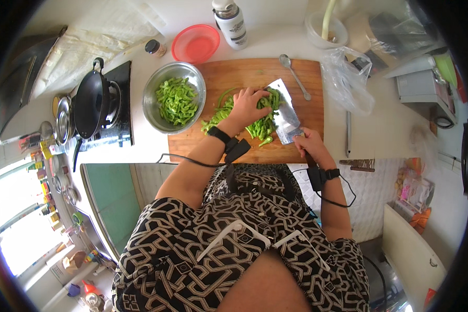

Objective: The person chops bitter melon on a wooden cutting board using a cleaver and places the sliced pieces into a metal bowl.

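My right hand (310, 145) grips the handle of a broad steel cleaver (286, 117), whose blade lies flat and tilted beside a heap of sliced green vegetable (262, 126). My left hand (249, 106) is over the heap, thumb and fingers curved around some pieces close to the blade; what lies under the palm is hidden. More slices (221, 115) are left of that hand. All this rests on a wooden cutting board (312, 87). At its left edge stands a steel bowl (151, 102) with cut green vegetable (176, 100) inside.
A spoon (295, 77) lies on the board's far right. Behind stand a red plastic bowl (195, 43), a small jar (155, 48) and a white bottle (234, 29). A wok (90, 102) sits on the stove at left. At right are a plastic bag (347, 82) and a thin metal tool (348, 134).
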Demonstrator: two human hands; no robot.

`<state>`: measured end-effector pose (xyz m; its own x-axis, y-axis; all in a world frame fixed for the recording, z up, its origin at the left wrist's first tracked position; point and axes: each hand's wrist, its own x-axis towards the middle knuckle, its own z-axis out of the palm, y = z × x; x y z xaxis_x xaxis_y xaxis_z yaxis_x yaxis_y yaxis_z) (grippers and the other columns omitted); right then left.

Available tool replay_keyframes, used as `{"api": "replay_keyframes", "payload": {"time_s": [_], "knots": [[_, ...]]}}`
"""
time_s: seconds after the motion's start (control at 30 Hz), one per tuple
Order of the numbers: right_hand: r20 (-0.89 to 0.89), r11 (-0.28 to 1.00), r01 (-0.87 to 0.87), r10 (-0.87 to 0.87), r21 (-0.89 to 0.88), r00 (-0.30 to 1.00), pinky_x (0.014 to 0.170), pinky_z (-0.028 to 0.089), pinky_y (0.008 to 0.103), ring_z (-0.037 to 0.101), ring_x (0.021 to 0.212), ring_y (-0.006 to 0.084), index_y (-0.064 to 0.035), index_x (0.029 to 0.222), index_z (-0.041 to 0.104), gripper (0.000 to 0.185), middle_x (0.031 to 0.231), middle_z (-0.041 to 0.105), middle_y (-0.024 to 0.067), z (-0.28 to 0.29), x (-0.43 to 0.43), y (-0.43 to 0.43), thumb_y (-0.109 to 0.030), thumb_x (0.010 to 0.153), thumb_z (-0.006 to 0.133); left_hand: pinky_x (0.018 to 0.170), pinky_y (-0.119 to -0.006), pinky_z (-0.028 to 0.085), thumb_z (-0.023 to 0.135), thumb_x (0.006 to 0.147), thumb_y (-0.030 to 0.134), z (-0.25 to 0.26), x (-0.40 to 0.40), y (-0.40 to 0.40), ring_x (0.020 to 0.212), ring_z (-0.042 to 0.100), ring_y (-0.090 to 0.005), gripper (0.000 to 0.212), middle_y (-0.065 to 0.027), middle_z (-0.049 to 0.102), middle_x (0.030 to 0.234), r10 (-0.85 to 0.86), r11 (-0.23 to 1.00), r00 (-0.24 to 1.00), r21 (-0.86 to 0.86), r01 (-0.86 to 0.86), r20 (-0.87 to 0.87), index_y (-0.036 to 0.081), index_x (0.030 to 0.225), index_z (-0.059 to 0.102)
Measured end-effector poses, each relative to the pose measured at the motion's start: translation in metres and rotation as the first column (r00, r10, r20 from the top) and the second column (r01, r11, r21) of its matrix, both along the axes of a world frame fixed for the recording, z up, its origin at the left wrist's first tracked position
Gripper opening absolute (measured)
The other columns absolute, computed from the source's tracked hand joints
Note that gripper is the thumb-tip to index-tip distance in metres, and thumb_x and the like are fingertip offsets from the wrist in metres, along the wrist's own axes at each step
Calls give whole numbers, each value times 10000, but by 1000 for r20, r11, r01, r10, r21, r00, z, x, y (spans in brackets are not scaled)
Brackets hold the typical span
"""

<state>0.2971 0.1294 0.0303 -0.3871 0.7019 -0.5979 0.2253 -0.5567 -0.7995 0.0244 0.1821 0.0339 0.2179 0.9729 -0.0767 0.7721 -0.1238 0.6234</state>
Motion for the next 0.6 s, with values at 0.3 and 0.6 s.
{"api": "replay_keyframes", "payload": {"time_s": [0.3,0.6], "knots": [[-32,987,138,-141,-78,990,421,386,240,469,439,78,-44,814,541,149,567,505,-4,0,-23,-35,-141,889,626,1067,-567,228,668,804,523,-8,-6,-62,1350,323,-407,675,-156,425,1435,506,829,854,344,-441,-123,217,1380,498],[-91,986,151,-158,-73,983,417,402,250,484,436,95,-49,804,519,160,593,526,13,-9,-42,-42,-135,903,611,1067,-615,178,611,795,647,-6,32,-44,1374,299,-396,774,-182,385,1480,627,772,775,192,-605,-78,279,1448,418]]}}
